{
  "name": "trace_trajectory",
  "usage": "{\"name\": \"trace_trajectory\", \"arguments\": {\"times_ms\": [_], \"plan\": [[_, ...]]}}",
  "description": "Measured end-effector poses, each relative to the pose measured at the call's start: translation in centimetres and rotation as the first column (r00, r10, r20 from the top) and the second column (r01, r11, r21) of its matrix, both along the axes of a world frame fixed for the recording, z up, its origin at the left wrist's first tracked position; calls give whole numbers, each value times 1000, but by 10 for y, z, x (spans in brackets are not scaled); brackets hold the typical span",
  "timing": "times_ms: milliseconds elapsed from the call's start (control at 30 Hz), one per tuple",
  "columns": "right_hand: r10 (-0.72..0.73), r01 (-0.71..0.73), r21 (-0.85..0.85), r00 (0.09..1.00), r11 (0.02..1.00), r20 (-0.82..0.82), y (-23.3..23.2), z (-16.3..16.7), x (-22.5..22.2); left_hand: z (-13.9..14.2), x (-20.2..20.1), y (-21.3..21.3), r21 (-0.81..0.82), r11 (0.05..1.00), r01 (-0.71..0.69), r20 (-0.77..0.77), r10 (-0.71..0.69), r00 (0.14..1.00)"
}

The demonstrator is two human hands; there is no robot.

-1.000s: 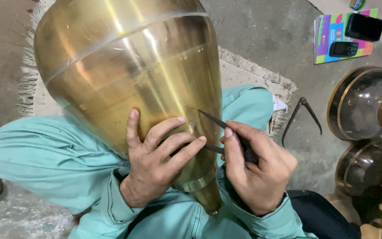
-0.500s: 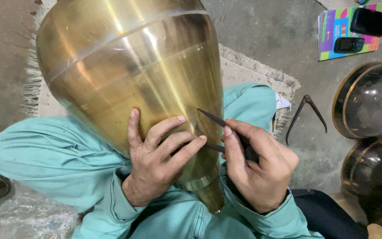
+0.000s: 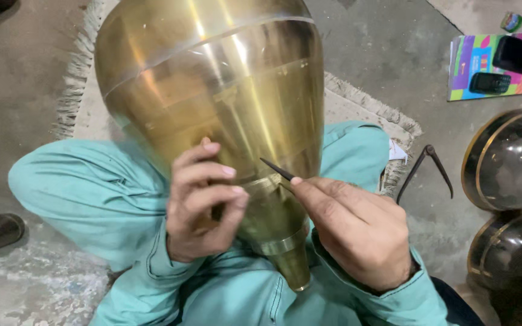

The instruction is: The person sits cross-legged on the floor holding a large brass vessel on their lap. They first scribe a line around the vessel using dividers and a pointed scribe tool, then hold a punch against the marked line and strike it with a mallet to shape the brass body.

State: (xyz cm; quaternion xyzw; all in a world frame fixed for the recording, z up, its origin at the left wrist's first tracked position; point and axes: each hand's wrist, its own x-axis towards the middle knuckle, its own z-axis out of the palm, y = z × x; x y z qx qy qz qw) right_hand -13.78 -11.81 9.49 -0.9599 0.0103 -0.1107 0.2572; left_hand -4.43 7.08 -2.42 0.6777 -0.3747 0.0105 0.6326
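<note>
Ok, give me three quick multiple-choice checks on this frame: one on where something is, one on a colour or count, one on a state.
1. Where does the tip of the thin dark tool in the right hand rest?
A. on the floor
B. on the brass vessel, near its narrow neck
C. on the rug

2. How many phones lie on the colourful booklet?
A. none
B. two
C. four

3. How is the left hand placed?
A. flat on the floor
B. holding the metal compass
C. fingers curled against the vessel's lower body

Answers:
1 B, the point meets the brass just above the neck band.
2 B, a larger black phone and a small keypad phone show there.
3 C, the fingers bend against the brass; the compass lies apart on the floor.
</note>
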Motion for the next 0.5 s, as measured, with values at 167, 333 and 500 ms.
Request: {"name": "trace_trajectory", "arguments": {"times_ms": [167, 333, 500], "plan": [[282, -286, -32, 954, 958, -99, -4, 9, 10, -14, 2, 19, -125, 963, -239, -244, 204, 948], [252, -272, -133, 956, 953, -151, 15, 18, 24, -20, 10, 31, -101, 973, -209, -230, 182, 956], [152, -190, -173, 965, 966, -214, 34, 21, 27, -13, 18, 39, -36, 982, -184, -147, 177, 973]]}}
